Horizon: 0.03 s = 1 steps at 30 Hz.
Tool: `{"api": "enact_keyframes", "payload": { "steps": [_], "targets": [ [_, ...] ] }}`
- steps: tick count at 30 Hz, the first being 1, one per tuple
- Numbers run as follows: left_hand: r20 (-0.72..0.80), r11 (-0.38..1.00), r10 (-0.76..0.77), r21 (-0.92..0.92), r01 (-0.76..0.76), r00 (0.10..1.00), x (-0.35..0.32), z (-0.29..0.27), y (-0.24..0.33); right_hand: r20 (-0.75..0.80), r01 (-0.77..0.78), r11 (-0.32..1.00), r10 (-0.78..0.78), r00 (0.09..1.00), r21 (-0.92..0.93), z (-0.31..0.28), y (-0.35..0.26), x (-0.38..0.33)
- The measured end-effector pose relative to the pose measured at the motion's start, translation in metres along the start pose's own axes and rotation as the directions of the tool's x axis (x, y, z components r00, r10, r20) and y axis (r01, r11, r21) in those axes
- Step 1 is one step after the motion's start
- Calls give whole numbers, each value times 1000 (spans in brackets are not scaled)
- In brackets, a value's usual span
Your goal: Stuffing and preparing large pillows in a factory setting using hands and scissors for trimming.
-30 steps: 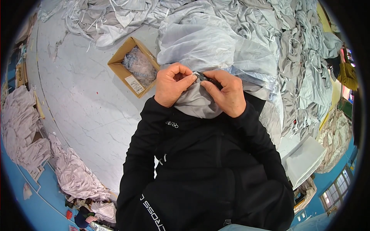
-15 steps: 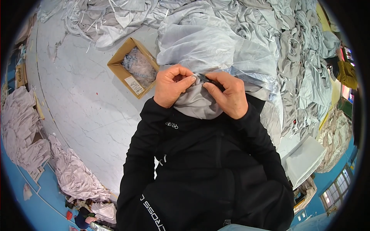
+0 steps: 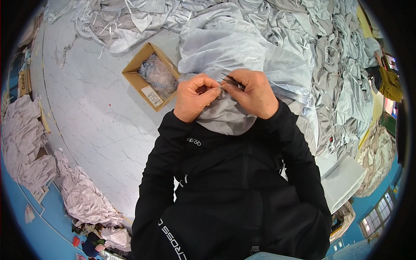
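Observation:
Light grey fabric [image 3: 227, 117] lies gathered against my front, its upper part spreading out over the table as a pale sheet. My left hand [image 3: 197, 97] is closed, thumb and forefinger pinching a small bit of this fabric's edge. Close beside it, my right hand [image 3: 253, 93] grips small dark thread snips [image 3: 232, 81], whose blades point up and left past the fingers. The right thumb and forefinger also meet at the pinched edge, nearly touching the left fingertips. Most of the snips' handle is hidden in the right palm.
An open cardboard box [image 3: 151, 93] with clear plastic and bluish scraps stands left of my hands on the marbled table [image 3: 95, 121]. Heaps of grey fabric [image 3: 333, 86] line the far and right sides. Further right, another person [image 3: 390, 84] in an olive sleeve handles cloth.
My right hand has turned and moved slightly up and left, its fingertips closing in on the left ones at the fabric edge. The snips' blades now point more upward, away from the edge.

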<state>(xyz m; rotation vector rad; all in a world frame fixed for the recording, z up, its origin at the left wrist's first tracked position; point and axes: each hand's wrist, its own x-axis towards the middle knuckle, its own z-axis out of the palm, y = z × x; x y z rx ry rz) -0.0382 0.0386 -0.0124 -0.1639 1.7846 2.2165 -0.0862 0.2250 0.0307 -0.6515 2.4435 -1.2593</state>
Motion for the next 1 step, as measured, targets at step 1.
{"api": "enact_keyframes", "payload": {
  "steps": [1],
  "targets": [
    [-7,1000,1,-3,-1,1000,0,1,1,25,21,999,-20,999,-30,-2,0,2]
  ]
}}
